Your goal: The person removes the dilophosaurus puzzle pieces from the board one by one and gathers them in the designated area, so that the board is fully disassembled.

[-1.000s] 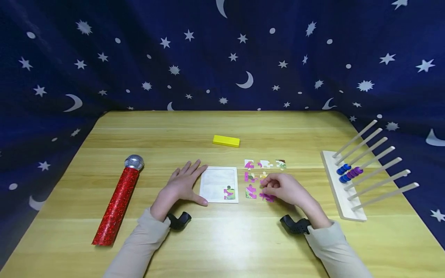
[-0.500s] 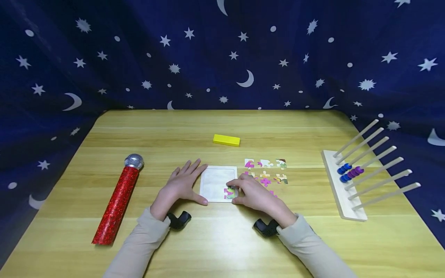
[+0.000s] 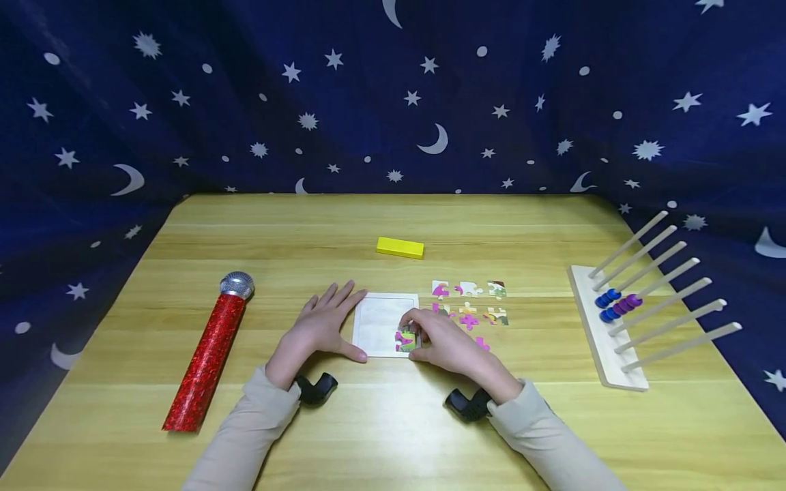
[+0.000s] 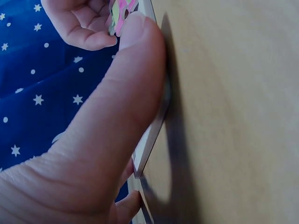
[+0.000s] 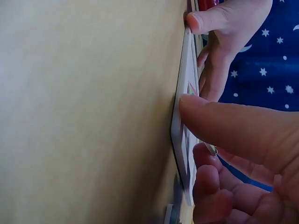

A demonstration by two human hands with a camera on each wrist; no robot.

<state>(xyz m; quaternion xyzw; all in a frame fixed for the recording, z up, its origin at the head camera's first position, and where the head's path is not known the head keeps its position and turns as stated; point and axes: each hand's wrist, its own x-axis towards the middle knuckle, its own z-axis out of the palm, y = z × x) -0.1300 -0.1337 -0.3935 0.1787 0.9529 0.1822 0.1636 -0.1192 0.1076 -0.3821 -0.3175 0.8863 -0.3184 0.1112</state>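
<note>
A white square puzzle tray (image 3: 377,320) lies on the wooden table between the hands. My left hand (image 3: 322,327) rests at its left side, fingers spread, with the thumb by the near left corner. At the near right corner, my right hand (image 3: 447,344) pinches a pink and green jigsaw piece (image 3: 405,340) between thumb and fingertips. The left wrist view shows that jigsaw piece (image 4: 122,16) tilted beside the left thumb. Part of its edge shows past the right thumb in the right wrist view. Several loose jigsaw pieces (image 3: 469,319) lie right of the tray, some hidden behind my right hand.
A yellow block (image 3: 400,248) lies beyond the tray. On the left is a red glittery toy microphone (image 3: 211,354). A wooden peg stand (image 3: 604,334) with blue and purple beads stands at the right. A dark starry cloth (image 3: 368,102) hangs behind the table.
My right hand has moved left from the loose pieces to the tray's near right corner and now pinches the jigsaw piece there. My left hand has stayed in place.
</note>
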